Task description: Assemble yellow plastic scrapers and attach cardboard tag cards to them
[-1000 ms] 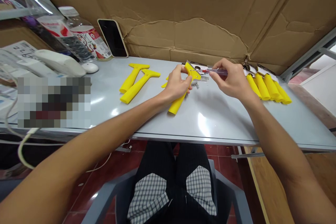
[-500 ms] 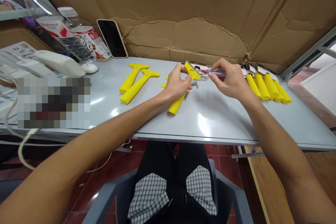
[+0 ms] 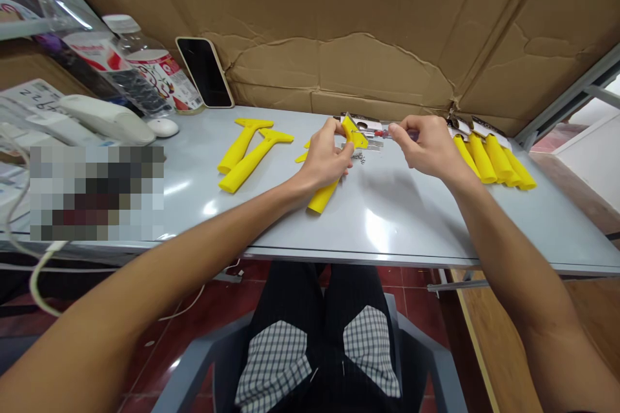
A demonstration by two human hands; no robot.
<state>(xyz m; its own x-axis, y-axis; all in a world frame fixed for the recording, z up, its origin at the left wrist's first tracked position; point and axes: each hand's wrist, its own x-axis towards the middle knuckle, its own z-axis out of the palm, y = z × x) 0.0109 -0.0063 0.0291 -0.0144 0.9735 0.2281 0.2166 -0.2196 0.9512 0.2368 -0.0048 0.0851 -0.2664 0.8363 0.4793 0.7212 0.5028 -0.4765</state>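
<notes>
Near the middle of the table, my left hand [image 3: 323, 153] is closed around a yellow scraper [image 3: 323, 199], its wide head tilted up to the right. My right hand [image 3: 423, 142] grips a screwdriver [image 3: 380, 133], whose shaft points left at the scraper's head. Whether the tip touches a screw is too small to tell. Small screws [image 3: 359, 157] lie in a little pile beside the scraper head. Flat metal blades [image 3: 374, 146] rest just behind them. Two more yellow scrapers [image 3: 256, 160] lie to the left, and another is partly hidden behind my left hand.
Several yellow scrapers with dark-and-white head covers [image 3: 496, 158] lie in a row at right. A phone [image 3: 206, 72] leans on the cardboard [image 3: 387, 71] behind the table [image 3: 411, 226]. Bottles [image 3: 157, 68], a white mouse [image 3: 163, 128] and a cable [image 3: 36, 277] are at left.
My right hand has shifted its fingers on the screwdriver, now covering more of its handle. My left hand keeps its hold on the scraper. The view has shifted slightly.
</notes>
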